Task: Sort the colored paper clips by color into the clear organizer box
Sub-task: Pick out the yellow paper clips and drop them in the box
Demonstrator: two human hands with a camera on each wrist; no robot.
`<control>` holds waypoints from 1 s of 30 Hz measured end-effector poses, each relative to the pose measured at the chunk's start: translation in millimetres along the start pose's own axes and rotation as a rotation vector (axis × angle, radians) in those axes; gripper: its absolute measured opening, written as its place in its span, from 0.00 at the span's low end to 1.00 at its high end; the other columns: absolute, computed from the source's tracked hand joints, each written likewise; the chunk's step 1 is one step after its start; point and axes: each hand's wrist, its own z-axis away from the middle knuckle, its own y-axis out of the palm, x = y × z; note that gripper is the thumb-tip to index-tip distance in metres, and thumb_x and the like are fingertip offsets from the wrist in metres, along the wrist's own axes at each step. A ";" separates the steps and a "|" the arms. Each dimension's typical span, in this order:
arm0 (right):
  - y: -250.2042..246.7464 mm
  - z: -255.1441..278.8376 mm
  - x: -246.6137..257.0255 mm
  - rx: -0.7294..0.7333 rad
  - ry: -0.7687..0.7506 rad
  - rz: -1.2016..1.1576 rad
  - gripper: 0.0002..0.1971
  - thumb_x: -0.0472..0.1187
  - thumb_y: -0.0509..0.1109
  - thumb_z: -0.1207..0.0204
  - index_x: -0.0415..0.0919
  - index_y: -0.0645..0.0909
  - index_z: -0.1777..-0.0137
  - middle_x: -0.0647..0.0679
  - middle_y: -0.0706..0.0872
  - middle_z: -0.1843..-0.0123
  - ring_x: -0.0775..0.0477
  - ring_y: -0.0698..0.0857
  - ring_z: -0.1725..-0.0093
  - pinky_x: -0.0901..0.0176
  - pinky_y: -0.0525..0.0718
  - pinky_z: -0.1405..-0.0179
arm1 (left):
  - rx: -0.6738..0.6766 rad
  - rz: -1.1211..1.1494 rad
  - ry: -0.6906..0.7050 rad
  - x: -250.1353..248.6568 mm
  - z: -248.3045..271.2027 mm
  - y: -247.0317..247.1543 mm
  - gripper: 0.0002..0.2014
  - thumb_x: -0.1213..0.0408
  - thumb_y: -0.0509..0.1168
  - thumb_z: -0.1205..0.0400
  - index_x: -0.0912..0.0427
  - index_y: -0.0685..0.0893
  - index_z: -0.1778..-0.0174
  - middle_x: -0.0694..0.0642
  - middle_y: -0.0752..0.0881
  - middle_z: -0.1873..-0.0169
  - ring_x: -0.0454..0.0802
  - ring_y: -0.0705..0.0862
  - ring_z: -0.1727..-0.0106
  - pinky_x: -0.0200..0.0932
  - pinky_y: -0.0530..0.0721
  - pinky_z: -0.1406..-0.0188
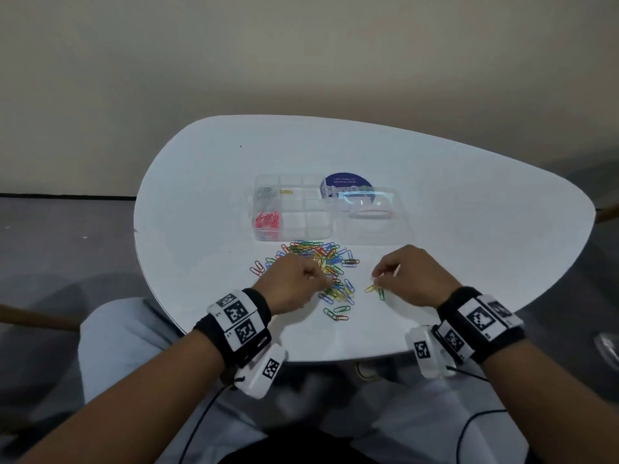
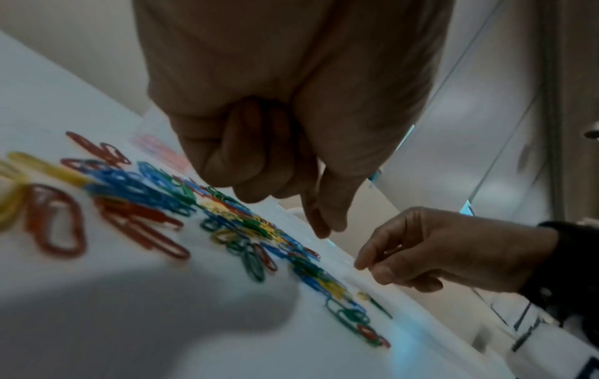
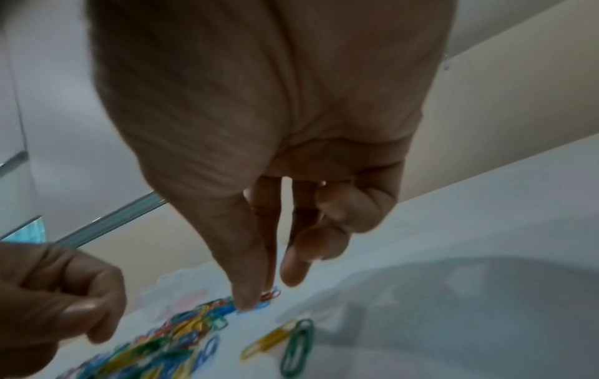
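Observation:
A loose pile of coloured paper clips (image 1: 321,262) (image 2: 227,212) (image 3: 181,330) lies on the white table (image 1: 469,212), in front of the clear organizer box (image 1: 301,212). The box's left compartments hold silver clips (image 1: 266,193), one yellow clip (image 1: 285,191) and pink-red clips (image 1: 267,220). My left hand (image 1: 325,281) (image 2: 321,228) hovers at the pile's near edge, fingers curled, thumb and forefinger tips together, nothing seen between them. My right hand (image 1: 375,279) (image 3: 259,295) hangs just above a yellow clip (image 1: 370,289) (image 3: 269,338) and a green clip (image 1: 381,294) (image 3: 298,343), thumb and forefinger straight, holding nothing.
The box's clear lid (image 1: 371,212) lies open to the right of the box, over a round blue sticker (image 1: 348,184). A few stray clips (image 1: 336,313) lie near the table's front edge, and two red ones (image 1: 257,267) sit left of the pile.

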 end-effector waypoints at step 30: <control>53.0 5.3 40.9 -0.039 -0.054 0.020 0.09 0.34 0.64 0.26 0.44 0.83 0.63 0.50 0.87 0.60 0.46 0.85 0.57 0.56 0.83 0.57 | 0.024 -0.245 0.022 6.4 -20.7 -1.7 0.06 0.60 0.69 0.20 0.52 0.90 0.61 0.43 0.88 0.68 0.40 0.85 0.65 0.39 0.81 0.58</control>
